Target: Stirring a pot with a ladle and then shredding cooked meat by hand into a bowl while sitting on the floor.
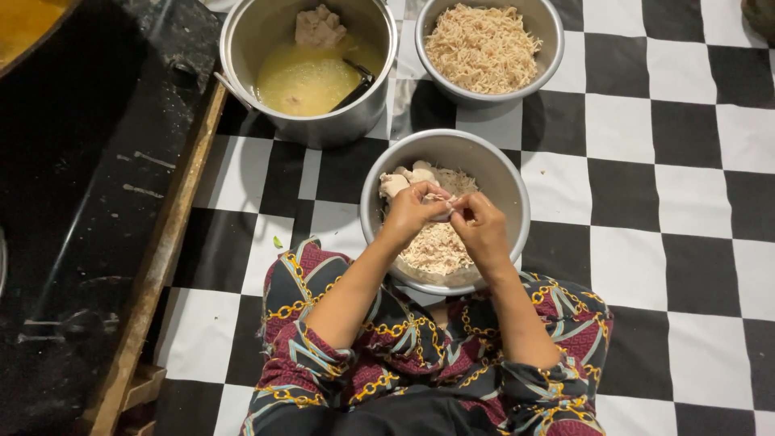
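Even overhead light, sharp focus, soft shadows, dim left edge, mild glare on floor (686, 121)

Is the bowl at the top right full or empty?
Nearly full: the bowl holds a heap of shredded meat that covers its bottom and reaches close to the rim.

A patterned garment (420, 355) is worn, printed in maroon, black and teal with yellow chain links. Its short sleeves (299, 355) are ended near the elbows, below the metal bowl (508, 186). The forearms and both hands are left bare; no rings are seen.
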